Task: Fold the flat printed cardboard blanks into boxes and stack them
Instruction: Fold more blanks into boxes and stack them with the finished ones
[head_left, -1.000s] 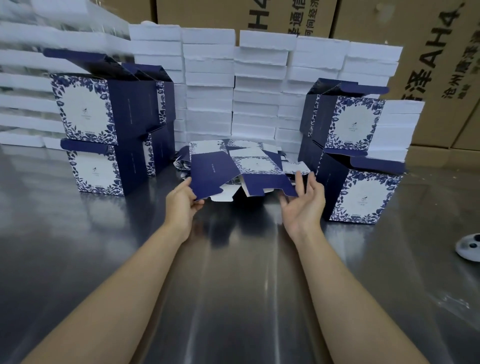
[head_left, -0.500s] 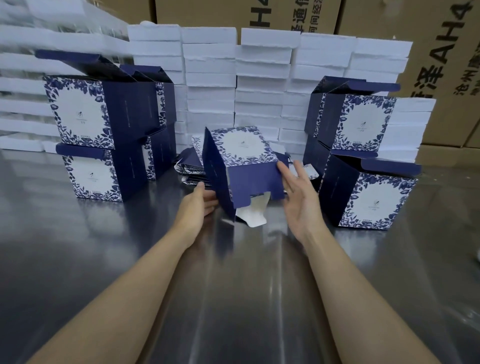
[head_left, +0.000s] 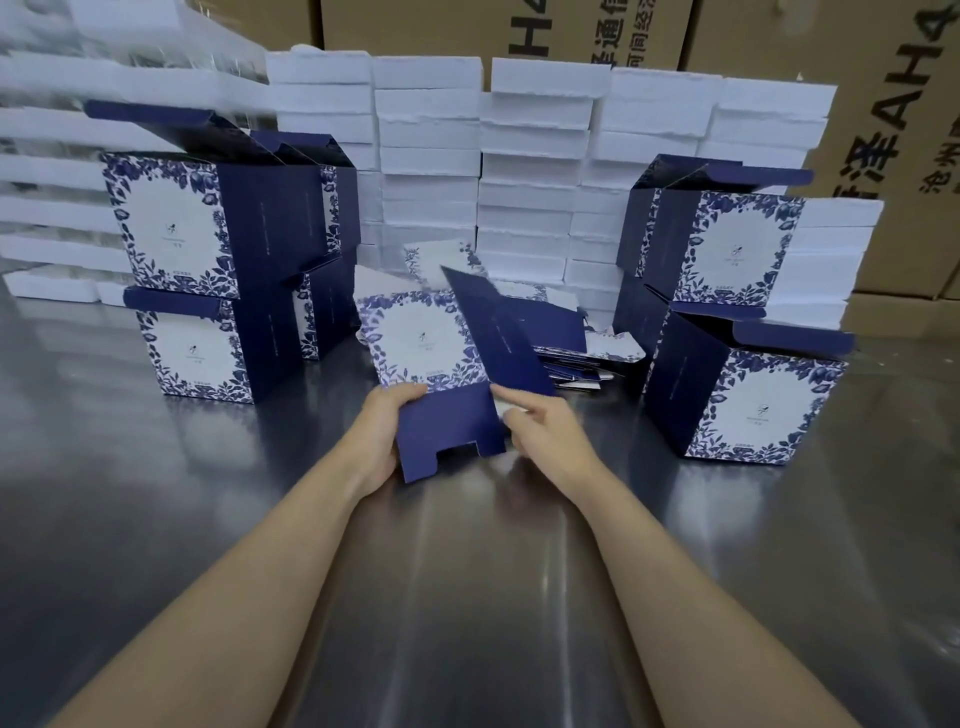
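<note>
"AH4" on brown carton (head_left: 914, 130)

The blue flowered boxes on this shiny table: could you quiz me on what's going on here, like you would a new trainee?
1. True or false: the box being folded lies flat on the metal table, untouched.
2. Which hand grips the box's dark blue bottom flap at its left edge? A) left hand B) right hand C) neither
3. Fill in: the finished stack on the right is ___ boxes high.

Key: 1 false, both hands are on it and it is partly opened. 2 A. 3 two.
</note>
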